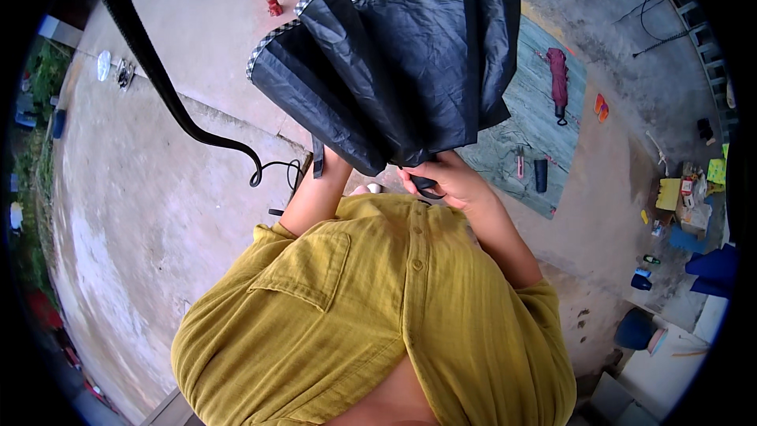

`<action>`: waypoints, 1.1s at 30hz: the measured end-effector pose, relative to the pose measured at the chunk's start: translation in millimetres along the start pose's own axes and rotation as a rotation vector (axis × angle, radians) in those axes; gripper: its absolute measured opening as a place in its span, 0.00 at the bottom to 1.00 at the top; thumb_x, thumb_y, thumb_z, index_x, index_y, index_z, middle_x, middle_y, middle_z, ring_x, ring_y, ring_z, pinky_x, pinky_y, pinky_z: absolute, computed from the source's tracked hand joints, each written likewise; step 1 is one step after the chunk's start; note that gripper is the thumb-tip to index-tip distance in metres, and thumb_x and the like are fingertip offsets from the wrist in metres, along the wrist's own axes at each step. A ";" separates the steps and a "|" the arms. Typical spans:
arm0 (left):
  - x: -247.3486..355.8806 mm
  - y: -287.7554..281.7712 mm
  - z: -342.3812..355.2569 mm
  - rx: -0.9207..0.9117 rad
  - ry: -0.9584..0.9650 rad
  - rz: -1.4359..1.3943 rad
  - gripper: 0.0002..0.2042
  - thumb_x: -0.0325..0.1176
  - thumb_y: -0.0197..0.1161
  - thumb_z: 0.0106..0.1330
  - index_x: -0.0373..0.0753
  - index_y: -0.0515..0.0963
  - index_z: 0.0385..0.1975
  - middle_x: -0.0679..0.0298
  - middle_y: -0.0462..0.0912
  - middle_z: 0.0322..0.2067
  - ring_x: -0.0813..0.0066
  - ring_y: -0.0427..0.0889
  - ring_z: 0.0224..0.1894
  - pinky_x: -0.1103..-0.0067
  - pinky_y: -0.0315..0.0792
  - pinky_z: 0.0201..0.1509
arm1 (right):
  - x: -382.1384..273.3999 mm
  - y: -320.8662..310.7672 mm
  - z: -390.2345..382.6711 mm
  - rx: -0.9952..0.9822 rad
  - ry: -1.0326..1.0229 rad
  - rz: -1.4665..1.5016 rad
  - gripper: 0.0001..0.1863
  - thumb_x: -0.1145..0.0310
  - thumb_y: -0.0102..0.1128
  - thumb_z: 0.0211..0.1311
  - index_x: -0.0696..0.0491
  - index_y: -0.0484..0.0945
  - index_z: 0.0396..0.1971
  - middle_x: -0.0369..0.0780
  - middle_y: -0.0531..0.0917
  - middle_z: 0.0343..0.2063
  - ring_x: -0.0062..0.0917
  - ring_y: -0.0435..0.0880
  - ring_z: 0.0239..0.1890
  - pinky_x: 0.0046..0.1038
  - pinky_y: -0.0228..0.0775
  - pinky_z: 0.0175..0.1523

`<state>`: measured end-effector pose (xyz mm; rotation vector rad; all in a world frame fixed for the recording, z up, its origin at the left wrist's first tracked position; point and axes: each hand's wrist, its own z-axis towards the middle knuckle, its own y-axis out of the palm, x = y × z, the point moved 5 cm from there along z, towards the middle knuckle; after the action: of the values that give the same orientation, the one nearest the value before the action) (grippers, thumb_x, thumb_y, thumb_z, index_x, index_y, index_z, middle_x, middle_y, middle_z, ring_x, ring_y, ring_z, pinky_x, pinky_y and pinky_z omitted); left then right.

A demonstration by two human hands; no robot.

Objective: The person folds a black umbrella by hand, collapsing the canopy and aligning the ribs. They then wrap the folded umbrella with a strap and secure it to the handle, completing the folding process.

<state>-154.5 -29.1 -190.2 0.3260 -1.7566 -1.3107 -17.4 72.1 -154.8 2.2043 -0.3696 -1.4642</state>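
While half-folded, black umbrella (394, 63) gripped at its handle by right hand (445, 181); left hand hidden; yellow boxes (670, 193) far right.

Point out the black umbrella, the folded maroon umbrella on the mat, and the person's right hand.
black umbrella (394, 63): head view, on the middle of its dark canopy.
maroon umbrella (558, 79): head view, on its folded cloth.
right hand (449, 180): head view, on the back of the hand, shut on the black umbrella's handle.

Left hand (327, 159) hidden behind umbrella canopy (394, 63) (its handle mostly covered too)
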 end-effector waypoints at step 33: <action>-15.0 10.0 18.7 0.241 -0.269 -0.116 0.15 0.31 0.55 0.68 0.31 0.71 0.51 0.52 0.80 0.45 0.62 0.83 0.43 0.66 0.81 0.47 | -129.5 33.8 -72.4 0.727 -1.184 -1.128 0.12 0.80 0.66 0.46 0.59 0.74 0.31 0.43 0.78 0.31 0.31 0.76 0.27 0.25 0.69 0.31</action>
<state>-157.5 -3.4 -189.8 0.4058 -2.1592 -1.2702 -1.1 120.0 -11.2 1.6549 0.0973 -3.6986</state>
